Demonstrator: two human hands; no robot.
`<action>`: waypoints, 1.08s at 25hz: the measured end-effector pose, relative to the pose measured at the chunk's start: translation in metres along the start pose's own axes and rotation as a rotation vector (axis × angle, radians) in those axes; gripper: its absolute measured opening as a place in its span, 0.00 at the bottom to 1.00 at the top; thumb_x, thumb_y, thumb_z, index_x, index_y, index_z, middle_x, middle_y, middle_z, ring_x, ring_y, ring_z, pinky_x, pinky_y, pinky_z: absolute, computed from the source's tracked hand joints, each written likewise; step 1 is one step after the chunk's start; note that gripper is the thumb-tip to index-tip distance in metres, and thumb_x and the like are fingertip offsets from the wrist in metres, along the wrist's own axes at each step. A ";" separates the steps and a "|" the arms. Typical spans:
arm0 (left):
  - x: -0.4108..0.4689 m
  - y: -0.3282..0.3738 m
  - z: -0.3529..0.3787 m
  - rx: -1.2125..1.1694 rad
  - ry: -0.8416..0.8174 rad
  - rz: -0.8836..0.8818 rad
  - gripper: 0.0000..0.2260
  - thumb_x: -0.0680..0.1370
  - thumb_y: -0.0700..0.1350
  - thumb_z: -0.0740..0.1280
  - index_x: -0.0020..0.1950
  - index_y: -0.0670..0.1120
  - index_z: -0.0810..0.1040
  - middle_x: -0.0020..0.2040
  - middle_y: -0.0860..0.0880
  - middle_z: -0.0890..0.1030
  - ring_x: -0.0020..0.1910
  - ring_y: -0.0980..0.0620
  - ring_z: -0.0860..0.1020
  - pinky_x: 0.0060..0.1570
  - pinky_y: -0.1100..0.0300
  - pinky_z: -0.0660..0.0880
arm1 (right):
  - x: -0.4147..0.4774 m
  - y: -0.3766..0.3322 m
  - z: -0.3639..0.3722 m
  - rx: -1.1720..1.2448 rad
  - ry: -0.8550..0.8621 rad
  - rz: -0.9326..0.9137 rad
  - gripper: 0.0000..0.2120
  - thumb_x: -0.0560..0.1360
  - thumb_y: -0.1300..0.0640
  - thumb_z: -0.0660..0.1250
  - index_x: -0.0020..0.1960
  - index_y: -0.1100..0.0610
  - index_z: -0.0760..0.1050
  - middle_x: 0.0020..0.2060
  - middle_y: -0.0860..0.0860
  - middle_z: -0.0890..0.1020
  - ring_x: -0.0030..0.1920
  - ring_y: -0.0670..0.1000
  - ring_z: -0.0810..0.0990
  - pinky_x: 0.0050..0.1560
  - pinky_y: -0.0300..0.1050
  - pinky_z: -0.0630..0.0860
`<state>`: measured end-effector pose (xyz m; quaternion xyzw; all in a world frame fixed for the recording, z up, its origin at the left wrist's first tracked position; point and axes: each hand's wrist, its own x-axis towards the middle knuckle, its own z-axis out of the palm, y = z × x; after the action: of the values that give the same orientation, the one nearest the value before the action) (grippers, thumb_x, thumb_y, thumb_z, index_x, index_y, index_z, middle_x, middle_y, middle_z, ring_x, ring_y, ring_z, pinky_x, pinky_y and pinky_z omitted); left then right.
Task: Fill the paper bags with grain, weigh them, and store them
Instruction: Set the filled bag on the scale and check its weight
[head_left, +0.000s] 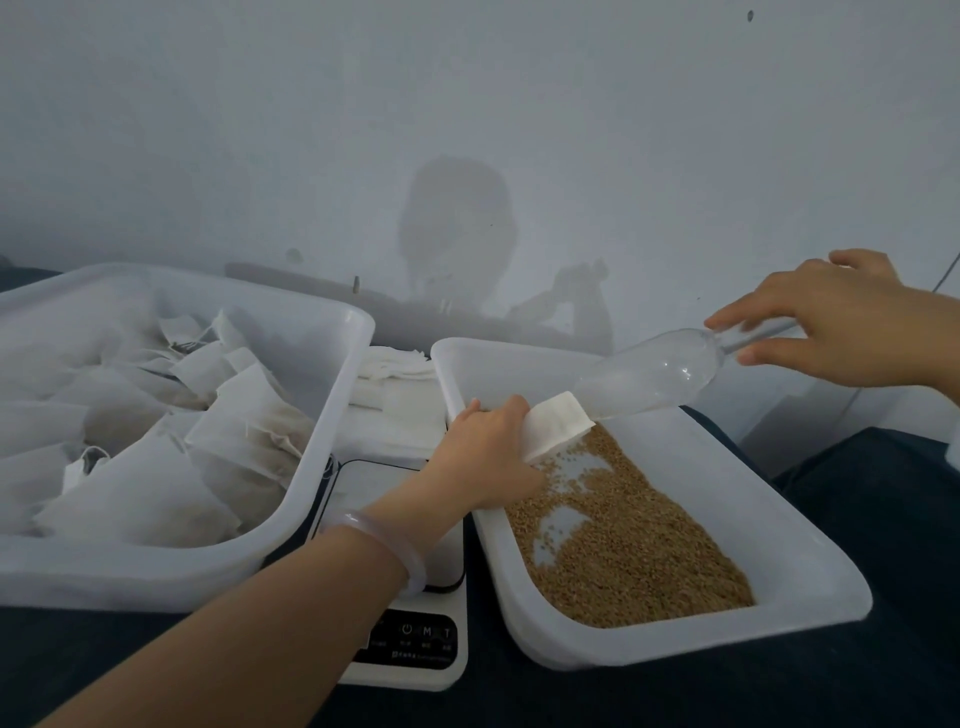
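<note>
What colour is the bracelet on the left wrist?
Pale, translucent lilac-white; the bracelet shows clearly in the head view, the only view given.

At frame left a tub (332, 395) holds filled paper bags (156, 441). At lower right a tray (779, 519) holds grain (623, 545). Between them, low in the frame, sits a scale (410, 644), with empty bags (400, 395) stacked behind it.

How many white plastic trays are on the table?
2. One tray on the left holds filled paper bags. The other tray on the right holds grain. A scale stands between them; none seem hidden.
</note>
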<state>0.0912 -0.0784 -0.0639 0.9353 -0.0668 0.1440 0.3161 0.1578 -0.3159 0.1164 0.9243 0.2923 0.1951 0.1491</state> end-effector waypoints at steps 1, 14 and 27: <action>0.000 0.000 0.001 -0.023 0.009 -0.011 0.15 0.70 0.46 0.68 0.49 0.47 0.64 0.37 0.52 0.70 0.44 0.47 0.71 0.54 0.56 0.65 | -0.002 0.006 0.004 0.052 -0.023 0.018 0.13 0.73 0.42 0.64 0.54 0.29 0.66 0.50 0.40 0.77 0.55 0.46 0.70 0.67 0.48 0.51; -0.026 0.008 -0.079 -0.785 -0.124 -0.038 0.13 0.75 0.35 0.66 0.57 0.47 0.70 0.45 0.42 0.80 0.40 0.51 0.82 0.49 0.54 0.80 | -0.067 -0.069 0.142 0.327 -0.824 -0.020 0.16 0.73 0.47 0.68 0.58 0.40 0.65 0.55 0.40 0.75 0.53 0.41 0.75 0.58 0.42 0.73; -0.043 -0.047 -0.103 -0.581 -0.336 -0.017 0.19 0.70 0.36 0.67 0.59 0.35 0.70 0.44 0.43 0.77 0.43 0.54 0.78 0.44 0.63 0.78 | 0.021 -0.212 0.052 1.553 0.010 -0.049 0.14 0.62 0.58 0.77 0.46 0.50 0.79 0.37 0.45 0.84 0.41 0.44 0.82 0.47 0.40 0.79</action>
<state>0.0376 0.0232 -0.0261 0.8173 -0.1485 -0.0398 0.5553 0.0947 -0.1453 -0.0067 0.7563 0.3661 -0.0647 -0.5383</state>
